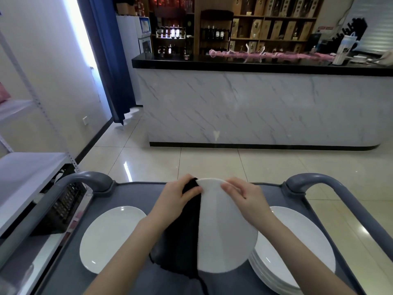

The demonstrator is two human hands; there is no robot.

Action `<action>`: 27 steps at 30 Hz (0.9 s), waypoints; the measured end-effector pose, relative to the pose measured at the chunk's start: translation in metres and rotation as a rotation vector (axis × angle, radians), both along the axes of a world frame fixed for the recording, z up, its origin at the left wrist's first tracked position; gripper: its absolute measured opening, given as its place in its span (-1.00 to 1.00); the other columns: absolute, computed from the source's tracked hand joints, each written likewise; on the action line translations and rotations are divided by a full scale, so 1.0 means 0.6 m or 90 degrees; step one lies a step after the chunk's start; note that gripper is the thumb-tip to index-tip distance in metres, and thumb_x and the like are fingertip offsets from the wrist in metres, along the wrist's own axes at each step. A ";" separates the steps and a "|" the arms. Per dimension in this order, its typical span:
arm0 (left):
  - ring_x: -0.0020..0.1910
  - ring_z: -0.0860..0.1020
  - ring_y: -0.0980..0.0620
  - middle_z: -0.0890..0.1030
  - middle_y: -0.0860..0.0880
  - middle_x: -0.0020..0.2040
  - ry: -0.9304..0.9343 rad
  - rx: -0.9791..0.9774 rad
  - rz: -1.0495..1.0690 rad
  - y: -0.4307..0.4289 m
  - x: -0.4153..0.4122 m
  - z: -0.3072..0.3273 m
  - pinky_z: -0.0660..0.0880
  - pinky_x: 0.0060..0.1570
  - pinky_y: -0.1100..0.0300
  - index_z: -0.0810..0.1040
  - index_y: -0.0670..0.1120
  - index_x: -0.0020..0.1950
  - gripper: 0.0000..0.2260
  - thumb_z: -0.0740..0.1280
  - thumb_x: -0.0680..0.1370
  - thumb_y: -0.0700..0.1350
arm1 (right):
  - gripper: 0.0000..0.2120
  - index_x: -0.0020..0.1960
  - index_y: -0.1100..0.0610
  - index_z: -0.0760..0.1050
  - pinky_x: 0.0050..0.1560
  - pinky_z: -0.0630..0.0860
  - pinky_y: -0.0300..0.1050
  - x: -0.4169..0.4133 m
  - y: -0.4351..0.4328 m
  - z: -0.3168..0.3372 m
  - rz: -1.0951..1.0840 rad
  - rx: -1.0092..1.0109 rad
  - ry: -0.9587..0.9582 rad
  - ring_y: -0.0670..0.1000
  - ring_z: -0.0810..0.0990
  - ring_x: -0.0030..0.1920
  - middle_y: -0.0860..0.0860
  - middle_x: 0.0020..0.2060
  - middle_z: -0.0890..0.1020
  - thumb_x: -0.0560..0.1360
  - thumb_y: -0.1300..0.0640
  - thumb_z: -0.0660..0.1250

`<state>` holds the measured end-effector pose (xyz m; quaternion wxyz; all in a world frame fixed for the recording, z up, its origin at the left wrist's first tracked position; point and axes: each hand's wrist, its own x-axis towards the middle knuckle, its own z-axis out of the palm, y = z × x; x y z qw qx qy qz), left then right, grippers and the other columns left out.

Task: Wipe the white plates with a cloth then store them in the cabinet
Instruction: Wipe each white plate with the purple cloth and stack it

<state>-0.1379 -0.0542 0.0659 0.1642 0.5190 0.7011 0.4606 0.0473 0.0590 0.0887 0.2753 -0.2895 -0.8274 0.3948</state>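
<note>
A white plate (223, 228) is held tilted above the grey cart (131, 192), its far edge raised. A black cloth (180, 237) drapes over the plate's left half. My left hand (176, 199) grips the cloth against the plate's upper left rim. My right hand (242, 196) pinches the plate's upper right rim. A single white plate (110, 237) lies flat on the cart to the left. A stack of white plates (297, 248) sits on the cart to the right.
The cart has grey curved handles (89, 177) on both sides. A metal shelf unit (27, 179) stands at the left with a black basket (61, 209) beside the cart. A marble-fronted counter (255, 107) stands ahead across the tiled floor (212, 162).
</note>
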 end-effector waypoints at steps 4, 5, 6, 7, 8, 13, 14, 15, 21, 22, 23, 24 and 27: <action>-0.30 0.46 0.22 0.56 0.19 -0.29 0.001 0.016 0.040 0.007 0.000 -0.001 0.38 -0.27 0.38 0.46 0.14 -0.19 -0.84 0.37 0.57 0.02 | -0.82 -0.14 -0.06 0.61 -0.21 0.39 -0.40 -0.003 -0.007 0.004 -0.033 -0.047 0.053 -0.25 0.53 -0.25 -0.21 -0.30 0.63 0.61 0.06 0.31; -0.31 0.45 0.22 0.55 0.17 -0.31 -0.020 0.034 0.087 0.007 -0.002 -0.005 0.37 -0.28 0.36 0.46 0.09 -0.20 -0.83 0.37 0.57 0.01 | -0.81 -0.15 -0.03 0.61 -0.23 0.38 -0.38 -0.002 -0.009 0.001 -0.069 -0.074 0.097 -0.21 0.51 -0.27 -0.18 -0.32 0.61 0.61 0.07 0.30; -0.32 0.45 0.22 0.55 0.14 -0.33 -0.047 0.045 0.136 0.005 -0.003 -0.010 0.37 -0.28 0.37 0.45 0.06 -0.21 -0.82 0.36 0.57 0.01 | -0.79 -0.16 0.02 0.61 -0.25 0.38 -0.36 -0.001 -0.012 -0.004 -0.115 -0.104 0.149 -0.17 0.49 -0.30 -0.15 -0.35 0.59 0.62 0.07 0.29; -0.33 0.45 0.24 0.55 0.12 -0.34 -0.077 0.052 0.182 0.003 -0.002 -0.017 0.37 -0.29 0.38 0.45 0.04 -0.21 -0.81 0.36 0.57 0.01 | -0.77 -0.17 0.08 0.60 -0.27 0.37 -0.32 -0.002 -0.016 -0.010 -0.168 -0.136 0.202 -0.13 0.45 -0.31 -0.12 -0.37 0.55 0.63 0.07 0.28; -0.33 0.46 0.26 0.56 0.11 -0.35 -0.110 0.057 0.222 0.000 0.002 -0.025 0.37 -0.31 0.40 0.46 0.03 -0.21 -0.81 0.36 0.57 0.01 | -0.73 -0.18 0.15 0.56 -0.28 0.36 -0.26 -0.004 -0.021 -0.015 -0.221 -0.165 0.245 -0.10 0.42 -0.32 -0.05 -0.38 0.52 0.63 0.07 0.27; -0.30 0.51 0.26 0.61 0.20 -0.29 -0.254 0.082 0.278 -0.014 0.018 -0.062 0.41 -0.31 0.39 0.52 -0.01 -0.15 -0.83 0.31 0.61 0.01 | -0.74 -0.20 0.03 0.47 -0.33 0.34 -0.29 -0.001 -0.032 -0.032 -0.247 -0.168 0.218 -0.10 0.39 -0.34 -0.08 -0.42 0.46 0.65 0.00 0.22; -0.31 0.50 0.25 0.60 0.20 -0.30 -0.254 0.085 0.273 -0.017 0.014 -0.062 0.41 -0.30 0.38 0.51 -0.01 -0.17 -0.82 0.31 0.61 0.00 | -0.77 -0.19 -0.02 0.48 -0.32 0.36 -0.28 0.005 -0.026 -0.029 -0.214 -0.156 0.178 -0.10 0.42 -0.35 -0.10 -0.42 0.50 0.63 -0.01 0.25; -0.33 0.48 0.24 0.59 0.19 -0.32 -0.239 0.088 0.266 -0.020 0.008 -0.059 0.39 -0.31 0.36 0.50 -0.02 -0.19 -0.80 0.31 0.62 -0.01 | -0.82 -0.17 -0.05 0.49 -0.30 0.40 -0.24 0.010 -0.019 -0.024 -0.180 -0.143 0.140 -0.08 0.47 -0.35 -0.10 -0.41 0.55 0.60 -0.02 0.29; -0.39 0.39 0.20 0.48 0.20 -0.41 -0.021 0.022 0.082 -0.010 0.001 -0.016 0.32 -0.35 0.35 0.37 0.02 -0.28 -0.72 0.36 0.58 -0.01 | -0.87 -0.07 -0.21 0.52 -0.33 0.41 -0.40 0.003 0.020 0.020 0.036 -0.050 -0.071 -0.21 0.52 -0.33 -0.12 -0.35 0.60 0.43 -0.19 0.41; -0.38 0.40 0.20 0.49 0.19 -0.39 0.000 0.009 0.050 -0.006 0.000 -0.010 0.32 -0.35 0.36 0.41 0.00 -0.25 -0.75 0.36 0.58 0.01 | -0.92 -0.13 -0.20 0.53 -0.32 0.40 -0.39 -0.001 0.021 0.021 0.065 -0.040 -0.100 -0.22 0.51 -0.32 -0.16 -0.36 0.58 0.48 -0.15 0.40; -0.37 0.41 0.20 0.50 0.19 -0.37 0.015 0.002 0.030 -0.003 0.001 -0.007 0.33 -0.34 0.36 0.43 -0.01 -0.23 -0.77 0.36 0.57 0.02 | -0.87 -0.18 -0.13 0.53 -0.31 0.37 -0.36 -0.004 0.021 0.018 0.085 -0.034 -0.110 -0.22 0.49 -0.32 -0.18 -0.36 0.55 0.53 -0.09 0.37; -0.37 0.41 0.20 0.50 0.19 -0.37 0.024 -0.002 0.021 -0.002 0.001 -0.005 0.33 -0.34 0.36 0.44 -0.01 -0.22 -0.77 0.36 0.57 0.02 | -0.79 -0.22 -0.04 0.51 -0.31 0.34 -0.32 -0.006 0.019 0.014 0.092 -0.036 -0.101 -0.21 0.44 -0.33 -0.17 -0.38 0.50 0.58 -0.04 0.34; -0.38 0.38 0.19 0.47 0.18 -0.40 -0.012 -0.004 0.048 -0.004 0.007 -0.008 0.31 -0.34 0.34 0.40 0.00 -0.26 -0.74 0.36 0.57 0.01 | -0.65 -0.32 0.13 0.41 -0.34 0.23 -0.25 -0.006 0.010 0.005 0.048 -0.027 -0.024 -0.14 0.33 -0.36 -0.12 -0.42 0.36 0.61 0.06 0.32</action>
